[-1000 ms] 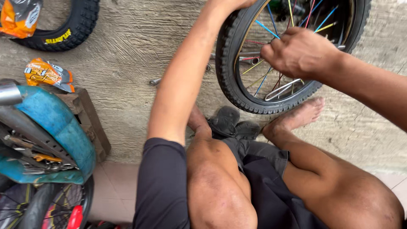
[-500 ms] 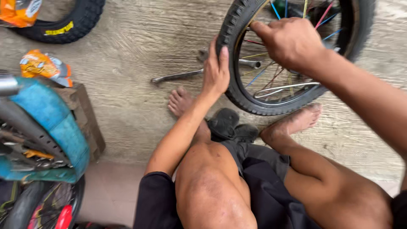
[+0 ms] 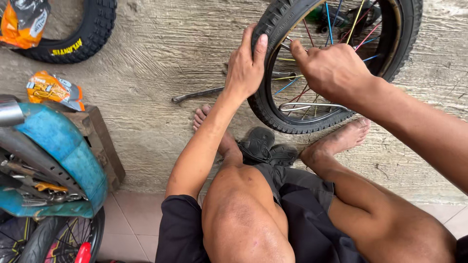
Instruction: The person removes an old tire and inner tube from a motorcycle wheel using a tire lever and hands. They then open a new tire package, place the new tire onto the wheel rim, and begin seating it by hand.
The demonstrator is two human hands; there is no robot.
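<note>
Small bicycle wheel with coloured spokes lay on the concrete floor, right in front of the squatting person's bare feet, so both arms reached it easily. Left hand wrapped over the black tyre at its near-left side, fingers pressed together on the tread, likely steadying it. Right hand sat inside the rim; fingers curled in, thumb out toward the tyre edge, grip contents hidden. A long metal tool lay just beside the wheel.

Single head view, looking steeply down, close over knees, concrete floor.
</note>
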